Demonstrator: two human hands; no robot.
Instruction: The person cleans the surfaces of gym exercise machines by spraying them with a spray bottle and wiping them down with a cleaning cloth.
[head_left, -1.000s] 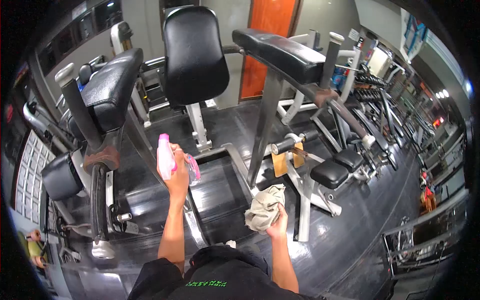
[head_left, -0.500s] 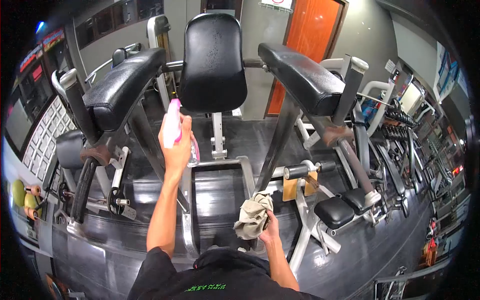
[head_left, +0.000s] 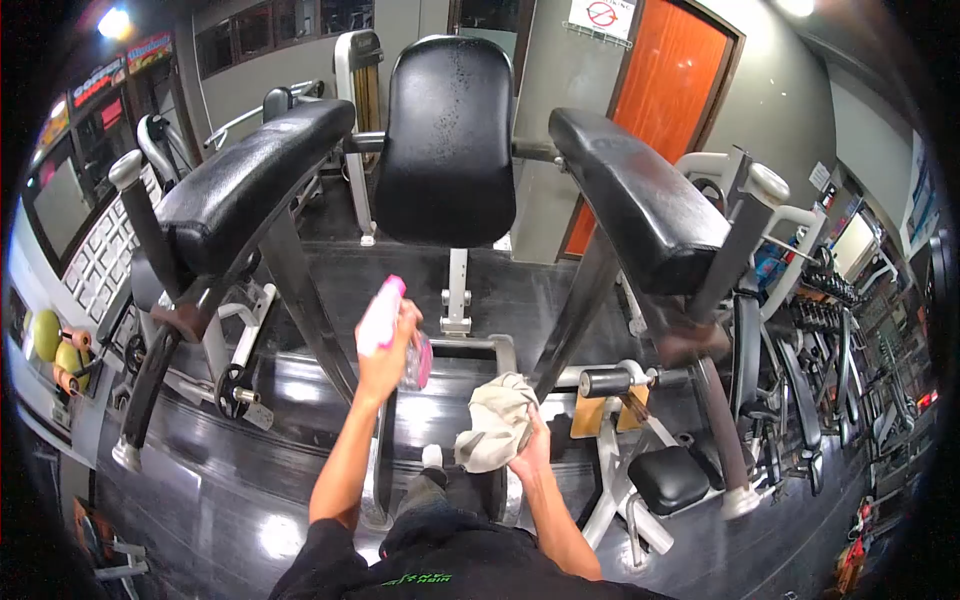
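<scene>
The glossy dark rubber floor (head_left: 230, 470) runs under everything and shines as if damp in places. On it stands a grey steel gym machine (head_left: 300, 290). It carries a tall black vinyl back pad (head_left: 447, 140) in the middle and two long black vinyl arm pads, one on the left (head_left: 250, 185) and one on the right (head_left: 640, 195), both angled toward the camera. An orange door (head_left: 665, 90) is set in the wall behind.

Low in front of the back pad, the right hand (head_left: 530, 458) has its fingers closed around a crumpled beige cloth (head_left: 492, 432), which hangs between the two arm pads and well below them. Just to its left, the left hand (head_left: 388, 358) has its fingers wrapped tight around a pink plastic spray bottle (head_left: 380, 320). The bottle is tilted, nozzle up and toward the left arm pad, and touches none of the pads.

The main risks, as I judge them:
- **Overspray:** with the nozzle this far from the vinyl, mist could drift past the pad onto the floor and make it slippery underfoot.
- **Loose cloth:** it is bunched rather than folded, so a corner could catch on the steel frame.
- **Wet grip:** if the fingers get wet, the slanted bottle could slide out of them.
</scene>
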